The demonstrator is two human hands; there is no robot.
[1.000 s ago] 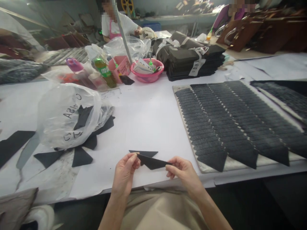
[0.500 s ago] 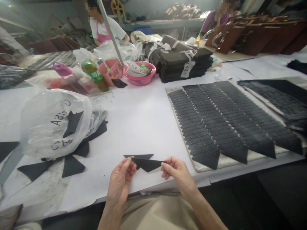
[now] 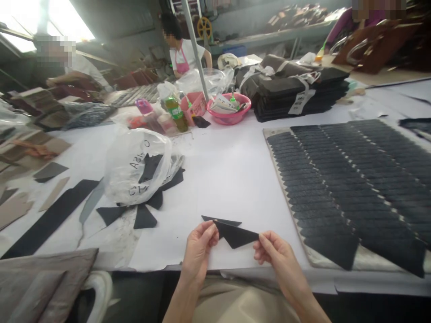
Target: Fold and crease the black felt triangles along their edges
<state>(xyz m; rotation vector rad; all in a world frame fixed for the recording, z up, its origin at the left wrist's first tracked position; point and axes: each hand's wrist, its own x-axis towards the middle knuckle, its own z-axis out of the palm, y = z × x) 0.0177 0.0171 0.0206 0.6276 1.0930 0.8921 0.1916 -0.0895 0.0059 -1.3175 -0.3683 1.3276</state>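
Note:
A dark, roughly triangular leather-like piece (image 3: 235, 234) is stretched between my two hands, its long edge up and its point down. My left hand (image 3: 200, 244) pinches its left corner between thumb and fingers. At the right corner, my right hand (image 3: 274, 249) pinches it the same way. Just behind lies a second dark piece (image 3: 222, 220) on the white-covered table (image 3: 218, 175), partly hidden by the held one. Left of my hands, a clear plastic bag (image 3: 117, 172) with black writing holds similar dark pieces, and several of them (image 3: 144, 217) spill out.
A board (image 3: 305, 255) with overlapping rows of dark pointed strips lies on the right. Farther back are a pink basin (image 3: 229, 117), a green-labelled bottle (image 3: 175, 112) and a tied stack of dark panels (image 3: 279, 98). Other people work beyond the table. A metal pole (image 3: 195, 45) rises there.
The view has swung left, so things appear farther right, and a person at the far left now shows. Both hands still hold the dark piece, its right end now tilted lower.

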